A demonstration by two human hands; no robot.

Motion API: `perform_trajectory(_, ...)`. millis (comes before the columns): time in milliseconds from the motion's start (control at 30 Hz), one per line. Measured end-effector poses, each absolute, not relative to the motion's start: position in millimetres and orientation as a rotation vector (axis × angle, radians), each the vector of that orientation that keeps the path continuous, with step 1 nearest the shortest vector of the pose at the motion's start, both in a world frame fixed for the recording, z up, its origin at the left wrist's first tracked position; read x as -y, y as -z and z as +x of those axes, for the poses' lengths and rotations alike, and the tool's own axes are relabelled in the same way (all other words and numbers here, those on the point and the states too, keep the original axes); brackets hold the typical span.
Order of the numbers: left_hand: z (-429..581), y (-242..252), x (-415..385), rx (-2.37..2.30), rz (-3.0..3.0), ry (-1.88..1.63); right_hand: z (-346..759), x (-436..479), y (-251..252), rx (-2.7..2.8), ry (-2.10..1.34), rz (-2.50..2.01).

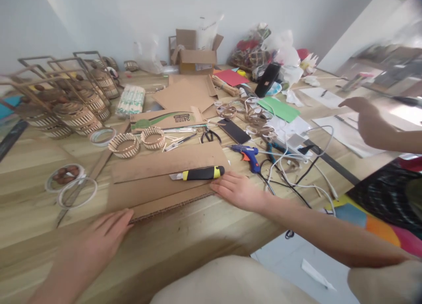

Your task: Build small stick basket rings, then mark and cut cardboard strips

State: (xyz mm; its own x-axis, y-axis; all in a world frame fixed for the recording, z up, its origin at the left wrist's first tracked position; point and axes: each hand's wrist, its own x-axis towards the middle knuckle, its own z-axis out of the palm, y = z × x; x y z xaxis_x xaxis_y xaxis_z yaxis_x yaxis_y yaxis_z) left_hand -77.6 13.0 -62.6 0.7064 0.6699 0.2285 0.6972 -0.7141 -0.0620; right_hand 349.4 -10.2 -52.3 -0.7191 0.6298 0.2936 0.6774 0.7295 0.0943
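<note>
A folded brown cardboard piece (141, 192) lies near the table's front edge. On it rests a yellow and black utility knife (199, 173), its blade pointing left. My left hand (99, 233) holds the cardboard's near left corner, fingers together. At the right end, my right hand (239, 192) holds the cardboard between fingers and a hidden thumb, close to the knife's handle. Two small stick rings (124, 145) stand behind the cardboard. To the right of the cardboard lies a blue glue gun (249, 156), next to black pliers (210, 136) and a phone (234, 131).
Lantern-like stick baskets (79, 112) crowd the back left. White rings (77, 192) lie at the left. Cables (296, 185) tangle at the right. Another person's hand (369, 123) is over papers at the right. An open cardboard box (198, 60) stands at the back.
</note>
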Motion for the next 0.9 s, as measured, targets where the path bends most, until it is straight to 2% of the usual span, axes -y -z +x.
perform_trajectory(133, -73.4, 82.8, 8.4, 0.722, -2.709, 0.249, 353.0, 28.9, 65.1, 2.702, 0.279, -0.837)
perform_trajectory(333, -36.0, 102.4, 12.6, 0.631, -2.828, 0.316, 347.5, 36.0, 85.1, 2.604, -0.066, -0.819)
perform_trajectory(500, -25.3, 103.5, 14.1, 0.643, -2.938, 0.368, 346.8, 25.9, 73.6, 2.587, -0.419, -0.819)
perform_trajectory(733, 0.9, 80.2, 3.0, 0.738, -3.063, 0.318, 344.1, -33.0, 58.7, 2.624, -0.116, -1.407)
perform_trajectory(900, 20.2, 82.7, -9.4, 0.815, -3.175, 0.389, 338.5, -49.9, 60.9, 2.676, -0.133, -1.411)
